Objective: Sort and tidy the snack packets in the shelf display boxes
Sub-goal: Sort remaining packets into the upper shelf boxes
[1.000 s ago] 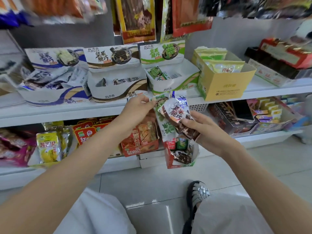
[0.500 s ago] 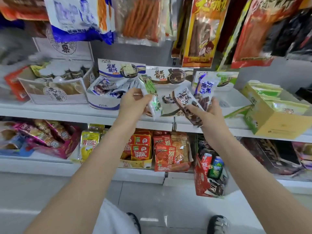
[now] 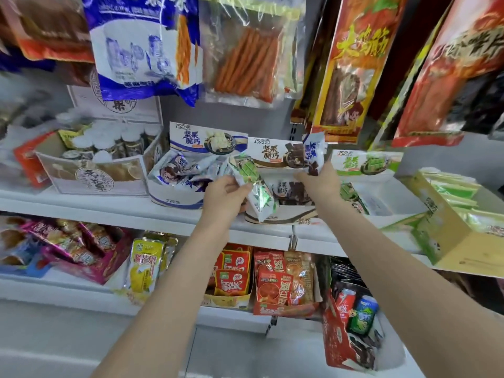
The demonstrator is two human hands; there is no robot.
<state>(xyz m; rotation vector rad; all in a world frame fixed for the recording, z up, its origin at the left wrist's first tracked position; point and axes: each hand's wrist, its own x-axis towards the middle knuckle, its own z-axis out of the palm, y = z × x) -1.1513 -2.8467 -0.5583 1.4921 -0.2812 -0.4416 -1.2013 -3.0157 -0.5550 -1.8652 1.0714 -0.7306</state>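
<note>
Three matching display boxes stand side by side on the upper shelf: a blue one [image 3: 174, 199] full of packets, a brown one [image 3: 283, 216] in the middle and a green one [image 3: 381, 203] to the right. My left hand [image 3: 225, 193] grips green-and-white snack packets [image 3: 252, 184] in front of the brown box. My right hand [image 3: 317, 181] holds a blue-and-white packet [image 3: 313, 152] upright over the brown box, with dark brown packets [image 3: 293, 189] lying in the box just below it.
A box of white-lidded jars [image 3: 95, 170] stands left of the blue box, a yellow carton [image 3: 461, 236] at the right. Large bags hang overhead [image 3: 147, 47]. The lower shelf holds red packets [image 3: 283, 282], a mango pouch [image 3: 144, 266] and a red box of cans [image 3: 351, 323].
Both hands have risen from the lower shelf level to the upper shelf boxes. The view has shifted up and closer. My right hand now reaches over the brown box.
</note>
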